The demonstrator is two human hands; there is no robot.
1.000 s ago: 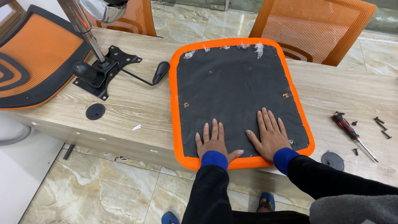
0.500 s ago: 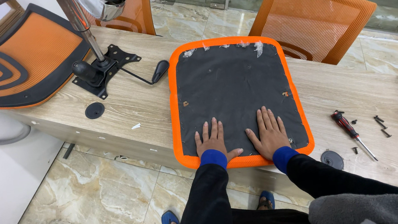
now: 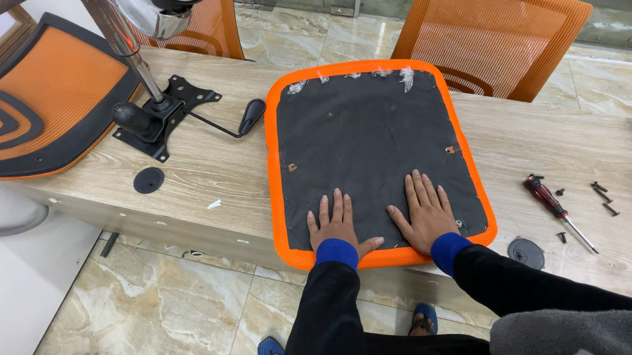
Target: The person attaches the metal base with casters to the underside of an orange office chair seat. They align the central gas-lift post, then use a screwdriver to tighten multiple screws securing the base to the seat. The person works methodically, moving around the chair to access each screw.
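An orange chair seat cushion lies upside down on the wooden table, its black fabric underside facing up. My left hand rests flat on the black fabric near the front edge, fingers spread. My right hand lies flat beside it, a little to the right, fingers also apart. Neither hand holds anything.
A black chair tilt mechanism with a lever and chrome column stands left of the seat. An orange mesh backrest lies at the far left. A red-handled screwdriver, loose screws and a black disc lie to the right. An orange chair stands behind the table.
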